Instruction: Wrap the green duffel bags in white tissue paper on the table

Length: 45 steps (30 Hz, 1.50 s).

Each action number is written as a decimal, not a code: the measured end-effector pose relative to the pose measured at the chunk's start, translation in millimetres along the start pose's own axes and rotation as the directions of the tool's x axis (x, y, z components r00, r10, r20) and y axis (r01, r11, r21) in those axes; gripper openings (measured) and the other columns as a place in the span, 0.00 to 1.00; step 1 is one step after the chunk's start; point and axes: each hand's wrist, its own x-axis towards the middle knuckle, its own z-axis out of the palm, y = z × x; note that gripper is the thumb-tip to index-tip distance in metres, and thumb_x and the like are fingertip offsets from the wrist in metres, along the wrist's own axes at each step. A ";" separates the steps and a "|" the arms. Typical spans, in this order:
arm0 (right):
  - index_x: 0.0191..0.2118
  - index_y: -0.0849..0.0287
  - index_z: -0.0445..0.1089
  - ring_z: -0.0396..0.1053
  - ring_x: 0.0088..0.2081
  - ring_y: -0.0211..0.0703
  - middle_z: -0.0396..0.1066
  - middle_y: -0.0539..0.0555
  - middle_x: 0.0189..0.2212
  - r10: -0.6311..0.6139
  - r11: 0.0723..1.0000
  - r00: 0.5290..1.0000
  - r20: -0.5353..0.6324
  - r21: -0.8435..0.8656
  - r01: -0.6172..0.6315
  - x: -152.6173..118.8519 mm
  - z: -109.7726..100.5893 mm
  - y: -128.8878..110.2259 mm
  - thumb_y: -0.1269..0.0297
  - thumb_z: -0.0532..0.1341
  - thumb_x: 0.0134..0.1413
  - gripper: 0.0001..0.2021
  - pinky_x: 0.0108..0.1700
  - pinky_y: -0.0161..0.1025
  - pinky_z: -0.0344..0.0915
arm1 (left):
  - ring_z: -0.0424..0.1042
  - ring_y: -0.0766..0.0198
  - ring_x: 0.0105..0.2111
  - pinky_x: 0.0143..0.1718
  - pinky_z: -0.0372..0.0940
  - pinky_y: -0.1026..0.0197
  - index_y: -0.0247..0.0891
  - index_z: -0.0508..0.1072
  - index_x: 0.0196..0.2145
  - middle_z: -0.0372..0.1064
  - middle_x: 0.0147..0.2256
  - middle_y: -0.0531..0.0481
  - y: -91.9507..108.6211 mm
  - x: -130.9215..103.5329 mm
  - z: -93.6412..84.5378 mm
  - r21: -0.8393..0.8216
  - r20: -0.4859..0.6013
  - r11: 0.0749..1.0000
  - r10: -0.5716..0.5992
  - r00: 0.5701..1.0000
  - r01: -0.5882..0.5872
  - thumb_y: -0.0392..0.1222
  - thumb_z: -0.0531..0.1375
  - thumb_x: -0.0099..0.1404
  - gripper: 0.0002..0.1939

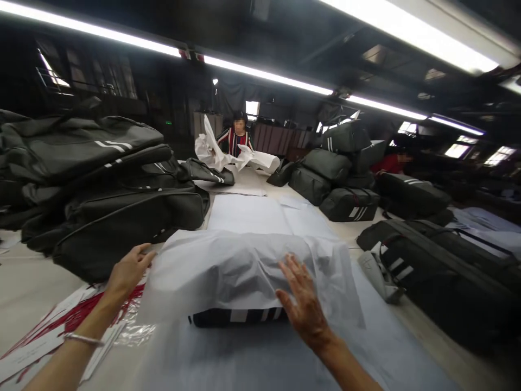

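Note:
A dark bag [238, 317] with white stripes lies in front of me, mostly hidden under a sheet of thin white paper [244, 266]. My right hand [303, 304] rests on top of that sheet, fingers spread. My left hand [129, 270] is at the sheet's left edge with its fingers stretched out and slightly apart; whether they touch the paper I cannot tell. Under the bag, more white sheets [244, 212] are spread over the table.
Dark bags [134, 214] are piled at the left, and more bags [350, 203] are stacked at the right. A large striped bag [439, 271] lies near my right. Red-corded tags [85, 309] lie at the left. Across the table a person [235, 142] is behind crumpled paper [260, 160].

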 end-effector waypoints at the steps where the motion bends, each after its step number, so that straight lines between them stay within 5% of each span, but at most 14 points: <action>1: 0.67 0.52 0.51 0.46 0.68 0.55 0.50 0.56 0.67 0.037 0.998 0.997 -0.061 0.055 -0.034 6.8 -16.3 10.9 0.55 0.51 0.68 0.25 0.67 0.60 0.46 | 0.73 0.51 0.36 0.38 0.65 0.56 0.38 0.67 0.55 0.75 0.33 0.49 2.0 1.7 -6.0 0.059 -0.038 0.998 0.037 0.999 -0.035 0.52 0.55 0.65 0.24; 4: 0.65 0.53 0.56 0.45 0.68 0.53 0.51 0.56 0.67 0.195 0.975 0.966 -0.169 0.140 -0.172 34.4 -52.9 56.2 0.52 0.49 0.69 0.24 0.68 0.61 0.44 | 0.69 0.47 0.49 0.49 0.64 0.49 0.35 0.64 0.58 0.69 0.51 0.40 35.8 8.3 -18.5 0.225 -0.166 0.935 0.313 0.935 -0.273 0.50 0.51 0.68 0.25; 6: 0.65 0.56 0.57 0.43 0.68 0.54 0.51 0.58 0.67 0.262 0.961 0.958 -0.116 0.118 -0.249 52.6 -57.0 84.4 0.47 0.46 0.68 0.27 0.68 0.63 0.40 | 0.62 0.45 0.58 0.57 0.59 0.46 0.33 0.65 0.58 0.62 0.58 0.36 79.7 11.7 -13.0 0.316 -0.128 0.794 0.578 0.806 -0.519 0.51 0.51 0.69 0.26; 9: 0.64 0.58 0.58 0.42 0.68 0.55 0.53 0.59 0.66 0.224 0.974 0.973 0.052 0.020 -0.225 66.4 -34.3 103.6 0.44 0.43 0.68 0.30 0.67 0.66 0.38 | 0.50 0.47 0.65 0.63 0.50 0.46 0.36 0.67 0.58 0.56 0.63 0.38 150.9 5.9 21.5 0.350 0.107 0.492 0.825 0.556 -0.797 0.53 0.51 0.70 0.25; 12: 0.65 0.56 0.58 0.43 0.68 0.56 0.53 0.58 0.66 0.100 0.990 0.982 0.159 -0.111 -0.083 56.6 -0.6 96.8 0.45 0.43 0.68 0.28 0.66 0.66 0.41 | 0.46 0.45 0.67 0.64 0.48 0.42 0.42 0.63 0.62 0.51 0.66 0.39 189.8 -18.0 70.5 0.296 0.379 0.318 0.826 0.416 -0.901 0.57 0.52 0.70 0.27; 15: 0.65 0.54 0.58 0.44 0.68 0.58 0.52 0.57 0.66 -0.003 0.976 0.990 0.141 -0.217 0.034 33.6 22.1 84.2 0.46 0.48 0.67 0.27 0.66 0.66 0.44 | 0.49 0.44 0.66 0.62 0.50 0.40 0.44 0.55 0.66 0.49 0.66 0.38 183.0 -51.3 108.2 0.229 0.535 0.264 0.771 0.347 -0.937 0.64 0.55 0.66 0.37; 22: 0.63 0.58 0.60 0.45 0.67 0.59 0.54 0.60 0.65 -0.114 0.964 0.993 -0.037 -0.247 0.101 10.9 32.6 77.8 0.54 0.53 0.67 0.24 0.67 0.65 0.41 | 0.47 0.49 0.67 0.67 0.31 0.42 0.50 0.47 0.68 0.46 0.68 0.44 134.9 -93.4 121.0 0.317 0.326 0.176 0.902 0.282 -0.932 0.70 0.58 0.59 0.47; 29: 0.61 0.57 0.62 0.50 0.66 0.60 0.59 0.60 0.63 -0.150 0.979 0.975 -0.162 -0.163 0.124 8.0 39.6 76.3 0.59 0.55 0.66 0.21 0.66 0.68 0.42 | 0.50 0.47 0.66 0.67 0.31 0.40 0.49 0.52 0.67 0.53 0.66 0.44 116.0 -104.7 126.3 0.383 0.216 0.122 0.952 0.217 -0.916 0.70 0.58 0.59 0.45; 33: 0.61 0.57 0.62 0.50 0.66 0.61 0.58 0.60 0.63 -0.141 0.986 0.969 -0.203 -0.120 0.118 4.6 40.4 69.7 0.60 0.55 0.65 0.21 0.66 0.70 0.41 | 0.51 0.48 0.65 0.67 0.32 0.38 0.49 0.52 0.67 0.55 0.65 0.43 103.8 -113.1 134.2 0.400 0.160 0.139 0.963 0.218 -0.906 0.66 0.58 0.62 0.41; 40: 0.61 0.57 0.64 0.52 0.65 0.62 0.61 0.61 0.62 -0.196 0.979 0.965 -0.175 -0.087 0.183 -5.8 42.4 64.0 0.59 0.57 0.65 0.21 0.66 0.68 0.41 | 0.43 0.52 0.68 0.67 0.30 0.38 0.51 0.54 0.66 0.56 0.65 0.48 66.1 -131.4 144.0 0.414 0.204 0.071 0.964 0.168 -0.907 0.59 0.55 0.68 0.32; 45: 0.61 0.56 0.64 0.51 0.65 0.61 0.62 0.60 0.61 -0.226 0.968 0.967 -0.119 -0.134 0.210 -12.9 45.9 67.1 0.57 0.59 0.64 0.22 0.67 0.64 0.41 | 0.44 0.52 0.68 0.67 0.30 0.39 0.52 0.54 0.66 0.55 0.65 0.49 37.3 -151.4 149.5 0.383 0.277 0.085 0.939 0.202 -0.920 0.53 0.58 0.69 0.31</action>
